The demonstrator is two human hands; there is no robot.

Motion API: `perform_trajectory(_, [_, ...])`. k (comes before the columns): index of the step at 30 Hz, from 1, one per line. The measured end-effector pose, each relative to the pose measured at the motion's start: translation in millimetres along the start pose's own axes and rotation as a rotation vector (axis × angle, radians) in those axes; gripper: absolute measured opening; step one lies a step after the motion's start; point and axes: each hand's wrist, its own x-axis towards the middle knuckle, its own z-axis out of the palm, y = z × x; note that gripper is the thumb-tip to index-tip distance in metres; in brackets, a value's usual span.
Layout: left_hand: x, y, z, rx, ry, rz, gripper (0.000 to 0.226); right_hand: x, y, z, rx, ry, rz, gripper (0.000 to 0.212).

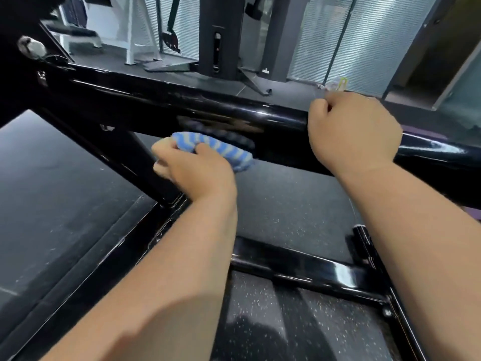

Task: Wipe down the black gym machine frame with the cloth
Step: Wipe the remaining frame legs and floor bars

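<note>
A glossy black frame bar (161, 97) of the gym machine runs across the view from upper left to right. My left hand (195, 170) grips a bunched blue and white striped cloth (216, 148) and presses it against the underside of that bar, near its middle. My right hand (354, 131) is closed over the top of the same bar further right, and its fingers wrap around it. A slanted black post (140, 162) drops from the bar to a lower black crossbar (299, 267).
Speckled dark rubber flooring (291, 204) lies under the frame. A shiny black panel (52, 168) fills the left side. Beyond the bar stand a dark machine column (221, 35), a white frame (135, 35) and frosted glass walls (364, 35). A small pale item (337, 83) lies on the floor.
</note>
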Motion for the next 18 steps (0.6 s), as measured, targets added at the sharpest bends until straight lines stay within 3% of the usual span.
perform_trajectory(2, [12.6, 6.1, 6.4, -0.117, 0.129, -0.218, 0.025, -0.3, -0.3, 1.2, -0.019, 0.007, 0.001, 0.029])
perform_trajectory(4, [6.0, 11.3, 12.7, -0.104, 0.083, -0.269, 0.026, -1.0, -1.0, 2.3, -0.025, 0.0, -0.002, 0.028])
perform_trajectory(8, [-38.5, 10.9, 12.6, -0.014, -0.096, -0.026, 0.019, -2.7, -2.3, 3.5, -0.017, 0.005, 0.002, 0.027])
perform_trajectory(10, [-38.2, 15.1, 8.5, -0.017, -0.114, 0.008, 0.019, -1.9, -1.7, 2.6, -0.018, 0.007, 0.005, 0.027])
perform_trajectory(14, [12.8, 18.4, 8.0, -0.133, 0.134, -0.339, 0.025, -1.8, -2.0, 3.5, -0.001, -0.002, 0.002, 0.032])
perform_trajectory(17, [14.0, 21.0, 13.0, -0.277, 0.095, -0.57, 0.034, -3.0, -2.6, 5.4, -0.01, 0.027, -0.007, 0.033])
perform_trajectory(18, [4.6, 22.2, 15.9, -0.281, 0.047, -0.575, 0.034, -3.3, -2.7, 5.8, -0.013, 0.041, -0.006, 0.032])
